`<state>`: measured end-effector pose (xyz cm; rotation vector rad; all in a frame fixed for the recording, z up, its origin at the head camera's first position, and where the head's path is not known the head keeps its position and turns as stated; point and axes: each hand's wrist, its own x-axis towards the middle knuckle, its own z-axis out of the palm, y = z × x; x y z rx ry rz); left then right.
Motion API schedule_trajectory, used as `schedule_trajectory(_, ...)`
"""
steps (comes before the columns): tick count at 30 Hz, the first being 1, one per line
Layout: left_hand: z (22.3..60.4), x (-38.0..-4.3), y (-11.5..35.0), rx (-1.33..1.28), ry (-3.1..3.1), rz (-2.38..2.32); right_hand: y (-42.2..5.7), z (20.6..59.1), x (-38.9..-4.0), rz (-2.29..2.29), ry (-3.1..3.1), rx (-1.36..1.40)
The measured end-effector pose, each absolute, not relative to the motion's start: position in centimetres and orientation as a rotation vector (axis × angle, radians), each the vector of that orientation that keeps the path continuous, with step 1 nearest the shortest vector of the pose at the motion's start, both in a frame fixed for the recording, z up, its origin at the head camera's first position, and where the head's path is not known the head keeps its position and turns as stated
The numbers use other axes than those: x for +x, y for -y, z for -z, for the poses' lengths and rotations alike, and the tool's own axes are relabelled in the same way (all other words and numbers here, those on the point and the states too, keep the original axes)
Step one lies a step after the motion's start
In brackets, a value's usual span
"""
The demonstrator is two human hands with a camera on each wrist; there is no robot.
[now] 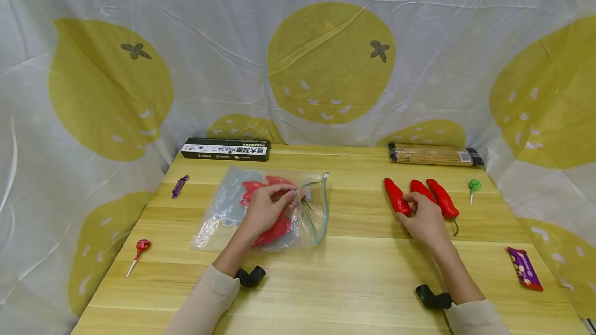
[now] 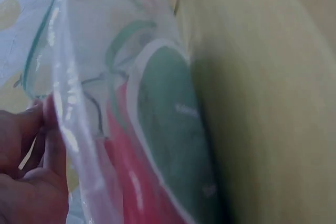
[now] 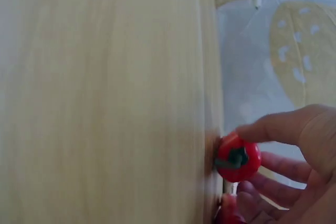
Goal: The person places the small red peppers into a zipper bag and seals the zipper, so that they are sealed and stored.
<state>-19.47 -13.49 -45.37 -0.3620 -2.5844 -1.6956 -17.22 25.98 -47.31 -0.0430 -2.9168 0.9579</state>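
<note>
My left hand (image 1: 270, 206) pinches the upper layer of a clear zip bag (image 1: 211, 231) near its mouth, and the green-edged mouth gapes to the right. Red peppers (image 1: 274, 231) with green stems lie inside the bag, partly hidden by the hand; the left wrist view shows a pepper (image 2: 142, 192) through the plastic. On the right, my right hand (image 1: 426, 218) has thumb and fingers around the leftmost red chili pepper (image 1: 393, 193). Its green stem (image 3: 237, 158) faces the camera in the right wrist view. Two more chili peppers, a middle one (image 1: 420, 188) and a right one (image 1: 442, 198), lie beside it.
A black pasta box (image 1: 225, 150) and a pack of dry noodles (image 1: 433, 155) lie along the back edge. At the left are a purple-wrapped candy (image 1: 180, 186) and a red lollipop (image 1: 142, 245). A green lollipop (image 1: 474, 185) and a purple snack bar (image 1: 524, 269) lie at the right.
</note>
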Motion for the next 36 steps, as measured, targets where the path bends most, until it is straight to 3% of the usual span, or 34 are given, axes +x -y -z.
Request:
schedule_trajectory(13, 44.7, -19.6, 14.8, -0.424, 2.669, 1.556, -25.4, 47.1, -16.9, -1.061, 2.897, -0.09)
schedule_trajectory(21, 44.4, -19.7, 15.1, -0.532, 2.58, 1.671, -24.2, 46.5, -16.6, -1.423, 2.777, -0.156)
schedule_trajectory(28, 44.4, -19.6, 14.9, -0.525, 2.545, 1.628, -21.0, 46.0, -16.9, -2.025, 2.548, -0.065)
schedule_trajectory(36, 44.4, -19.6, 14.7, -0.516, 2.54, 1.599, -15.1, 45.9, -17.6, -2.225, 2.453, 0.078)
